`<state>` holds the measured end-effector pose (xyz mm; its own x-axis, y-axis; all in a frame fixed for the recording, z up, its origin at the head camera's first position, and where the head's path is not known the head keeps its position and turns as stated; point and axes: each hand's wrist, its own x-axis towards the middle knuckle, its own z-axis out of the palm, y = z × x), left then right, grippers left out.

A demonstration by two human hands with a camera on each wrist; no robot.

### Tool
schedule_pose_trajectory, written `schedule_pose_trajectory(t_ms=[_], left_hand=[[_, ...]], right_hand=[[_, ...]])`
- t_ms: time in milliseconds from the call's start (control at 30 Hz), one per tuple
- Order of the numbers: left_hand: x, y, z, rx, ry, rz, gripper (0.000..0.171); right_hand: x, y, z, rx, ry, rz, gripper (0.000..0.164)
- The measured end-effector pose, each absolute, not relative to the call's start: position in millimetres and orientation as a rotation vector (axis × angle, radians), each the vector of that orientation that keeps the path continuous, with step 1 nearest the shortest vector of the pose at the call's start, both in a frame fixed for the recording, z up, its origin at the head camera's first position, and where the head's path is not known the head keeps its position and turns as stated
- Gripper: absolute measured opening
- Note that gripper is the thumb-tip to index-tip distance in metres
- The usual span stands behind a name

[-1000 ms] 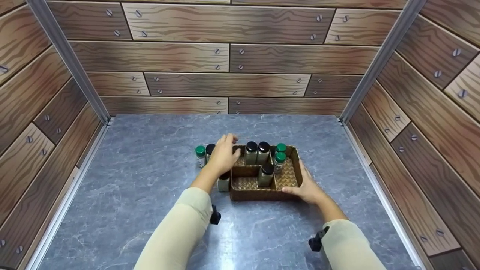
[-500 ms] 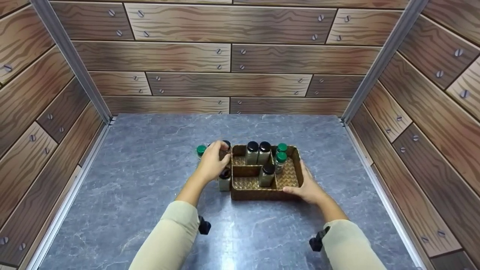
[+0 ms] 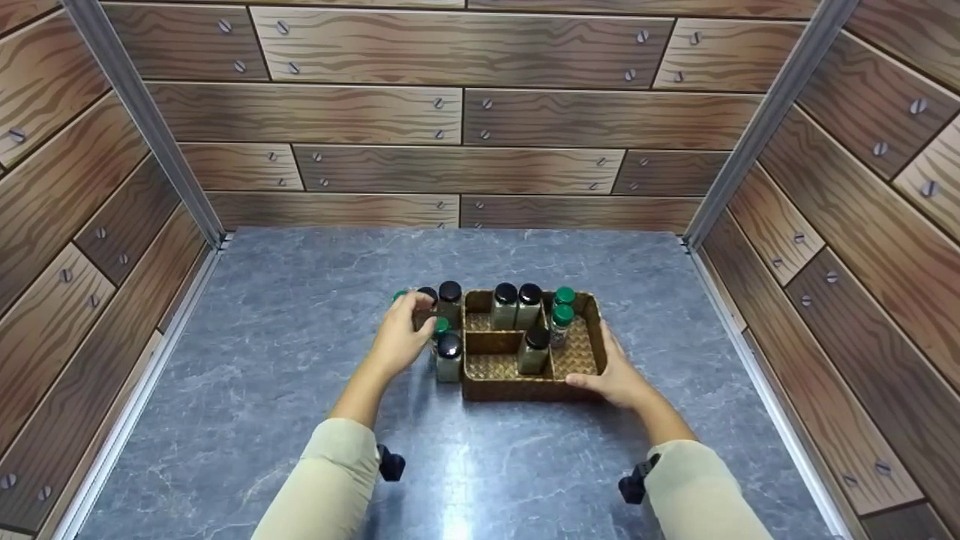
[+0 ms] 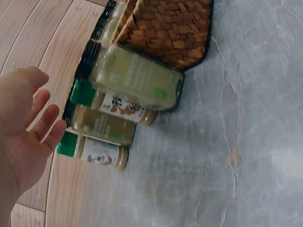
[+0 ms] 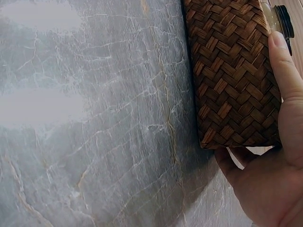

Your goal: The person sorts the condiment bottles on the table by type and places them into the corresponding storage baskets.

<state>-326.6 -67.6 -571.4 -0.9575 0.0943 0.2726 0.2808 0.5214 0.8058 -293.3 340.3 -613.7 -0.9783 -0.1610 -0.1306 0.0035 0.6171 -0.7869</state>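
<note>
Far left, a left hand (image 3: 397, 337) hangs beside five small jars, all upright on the grey tabletop (image 3: 262, 360). Fingers loosely bent, thumb apart, nothing in their grasp; whether a fingertip brushes a cap, I can't tell. Outermost, a green-capped jar (image 4: 100, 152), then a black-capped jar (image 4: 104, 125), both partly hidden behind the hand. Next, a second green-capped jar (image 4: 120, 106) tucked behind the squarish front jar (image 3: 449, 365); the back jar (image 3: 450, 309) stands farther off, along the left side of a woven basket (image 3: 517, 390). All look hard and slick-sided, probably fairly light, perhaps glass, so a knock could chip one. Best hold seems the ridged cap or just under it, pinched from above, since neighbours crowd the lower sides. Inside the basket: a black-lidded pair (image 3: 505, 311) in the back-left compartment, a lone dark-lidded jar (image 3: 533, 358) at the right of the front-left one, a green-lidded pair (image 3: 560, 332) in the long right one. Weave looks light, fairly stiff, liable to slide if bumped; rim and corners should give good purchase. Far right, the right hand (image 3: 619, 379) grips the front-right corner, thumb at the front rim, fingers along the side wall.
</note>
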Motion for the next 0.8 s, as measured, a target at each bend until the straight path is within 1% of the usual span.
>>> schedule_pose_trajectory(t_ms=[400,800], left_hand=[[-330.8,-99.8,-581.5,-0.154,-2.519,-1.435,0.029],[-357.1,-117.7,-587.6,-0.038,-2.608,-1.379,0.035]], right_hand=[[-291.0,340.6,-610.8,-0.13,2.662,-1.269,0.143],[-289.8,339.4,-609.5,-0.124,2.666,-1.255,0.143]])
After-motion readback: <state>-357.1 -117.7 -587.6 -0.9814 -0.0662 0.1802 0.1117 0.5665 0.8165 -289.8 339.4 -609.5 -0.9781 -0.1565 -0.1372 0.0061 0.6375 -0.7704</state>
